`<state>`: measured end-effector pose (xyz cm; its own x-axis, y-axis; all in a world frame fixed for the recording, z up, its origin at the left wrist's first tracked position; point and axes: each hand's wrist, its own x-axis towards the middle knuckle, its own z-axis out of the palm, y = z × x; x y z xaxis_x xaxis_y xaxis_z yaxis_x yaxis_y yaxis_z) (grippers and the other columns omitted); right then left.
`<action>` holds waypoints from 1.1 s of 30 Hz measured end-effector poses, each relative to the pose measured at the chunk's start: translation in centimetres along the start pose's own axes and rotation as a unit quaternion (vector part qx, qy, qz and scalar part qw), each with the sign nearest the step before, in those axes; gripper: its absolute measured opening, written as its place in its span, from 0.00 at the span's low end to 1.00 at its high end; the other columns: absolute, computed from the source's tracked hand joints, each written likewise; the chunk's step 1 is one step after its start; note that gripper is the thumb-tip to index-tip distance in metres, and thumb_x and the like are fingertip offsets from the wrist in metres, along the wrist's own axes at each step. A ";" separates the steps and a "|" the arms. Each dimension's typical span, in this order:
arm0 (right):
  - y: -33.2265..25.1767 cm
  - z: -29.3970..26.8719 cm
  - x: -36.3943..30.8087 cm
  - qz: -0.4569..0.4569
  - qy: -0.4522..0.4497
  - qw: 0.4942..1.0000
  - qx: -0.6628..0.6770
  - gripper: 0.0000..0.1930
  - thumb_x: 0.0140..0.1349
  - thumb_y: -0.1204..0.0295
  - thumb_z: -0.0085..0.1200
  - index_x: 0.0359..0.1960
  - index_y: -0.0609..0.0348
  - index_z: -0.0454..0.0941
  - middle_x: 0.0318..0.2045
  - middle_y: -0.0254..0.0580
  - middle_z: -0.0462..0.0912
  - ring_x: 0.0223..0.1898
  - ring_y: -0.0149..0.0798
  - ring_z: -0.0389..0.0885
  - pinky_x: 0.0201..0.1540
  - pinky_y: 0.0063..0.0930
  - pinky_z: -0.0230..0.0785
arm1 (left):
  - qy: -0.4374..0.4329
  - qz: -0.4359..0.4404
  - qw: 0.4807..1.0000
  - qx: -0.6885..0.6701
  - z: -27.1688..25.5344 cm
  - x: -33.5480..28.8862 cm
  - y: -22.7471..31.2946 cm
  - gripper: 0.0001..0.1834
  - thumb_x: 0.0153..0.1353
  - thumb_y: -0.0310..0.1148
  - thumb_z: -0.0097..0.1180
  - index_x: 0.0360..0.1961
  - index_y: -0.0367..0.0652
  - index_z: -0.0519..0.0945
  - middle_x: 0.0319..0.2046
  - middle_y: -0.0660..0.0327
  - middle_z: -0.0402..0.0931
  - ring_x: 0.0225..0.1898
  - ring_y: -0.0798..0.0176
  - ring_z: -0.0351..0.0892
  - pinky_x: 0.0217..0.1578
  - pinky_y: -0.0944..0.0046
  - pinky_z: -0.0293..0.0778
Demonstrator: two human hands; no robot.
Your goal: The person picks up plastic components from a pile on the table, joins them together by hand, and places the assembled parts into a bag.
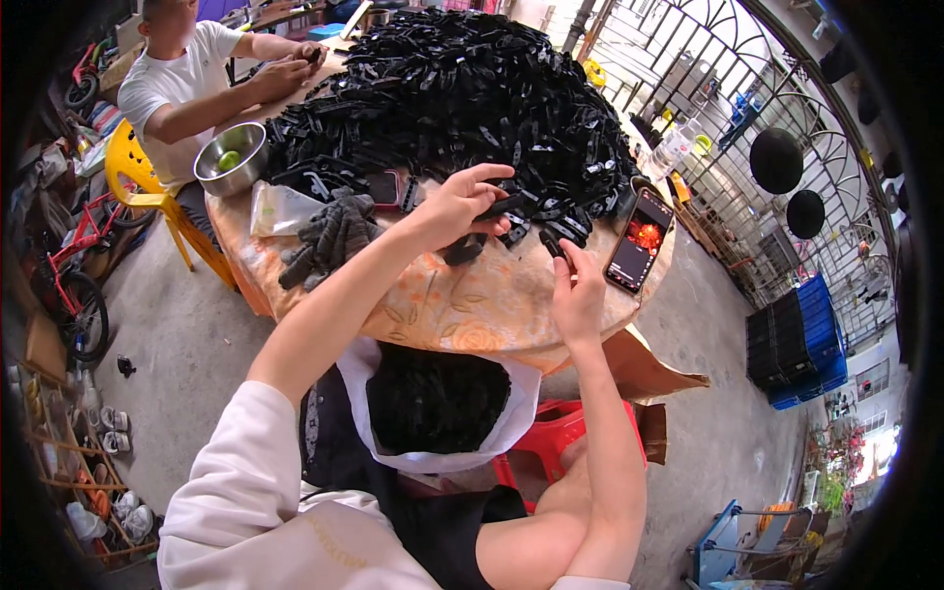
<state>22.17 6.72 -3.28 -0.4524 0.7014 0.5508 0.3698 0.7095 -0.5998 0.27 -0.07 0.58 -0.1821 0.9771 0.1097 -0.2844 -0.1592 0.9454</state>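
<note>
A large heap of slim black plastic pieces [452, 93] covers most of the round table. Over its near edge, my left hand [454, 211] is closed on a black plastic piece [504, 204], its index finger stretched out past it. My right hand [580, 290], farther right, pinches a smaller black piece [551, 243] upright between thumb and fingers. The two pieces are apart. Below the table edge, a white sack [524, 398] in front of my lap stands with its mouth wide, holding many similar black pieces [433, 403].
Grey gloves [329, 241], a clear plastic bag [280, 209] and a metal bowl [231, 167] with green fruit lie left. A propped phone [639, 241] stands right. A co-worker [187, 84] sits far left on a yellow chair [147, 197]. A red stool [536, 442] is under the table.
</note>
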 end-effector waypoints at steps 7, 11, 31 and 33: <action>0.3 2.3 0.0 0.098 -0.024 0.964 0.248 0.12 0.68 0.73 0.52 0.50 0.61 0.79 0.27 0.25 0.76 0.23 0.17 0.68 0.24 0.12 0.62 | -0.050 -0.036 0.997 0.039 -0.4 0.3 -0.6 0.22 0.61 0.18 0.46 0.59 0.34 0.69 0.44 0.56 0.74 0.35 0.66 0.81 0.33 0.71 0.78; -0.1 2.5 0.0 0.074 -0.027 0.960 0.267 0.13 0.68 0.72 0.53 0.51 0.61 0.78 0.27 0.25 0.76 0.23 0.17 0.68 0.24 0.12 0.61 | 0.018 -0.005 0.998 0.064 0.2 0.3 -1.1 0.16 0.63 0.22 0.50 0.53 0.32 0.74 0.39 0.57 0.78 0.34 0.66 0.83 0.31 0.71 0.79; -1.2 2.0 -0.3 0.078 -0.008 0.963 0.259 0.09 0.61 0.74 0.61 0.41 0.63 0.83 0.34 0.38 0.85 0.30 0.25 0.79 0.32 0.19 0.70 | -0.097 0.101 0.934 0.328 0.9 -0.6 -1.3 0.13 0.58 0.32 0.63 0.41 0.34 0.83 0.28 0.64 0.81 0.29 0.77 0.75 0.30 0.73 0.72; -1.1 2.3 -0.2 0.070 -0.003 0.960 0.272 0.09 0.61 0.74 0.60 0.41 0.64 0.83 0.33 0.38 0.85 0.31 0.25 0.79 0.32 0.19 0.70 | -0.103 0.112 0.928 0.339 1.0 -0.7 -1.4 0.13 0.58 0.32 0.63 0.41 0.34 0.83 0.29 0.63 0.81 0.29 0.77 0.74 0.30 0.73 0.71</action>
<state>19.97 5.65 -4.09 -0.4351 0.7854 0.4403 -0.0510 0.4668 -0.8829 1.75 -0.37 -0.50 0.0390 0.9477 0.3169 0.4101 -0.3044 0.8598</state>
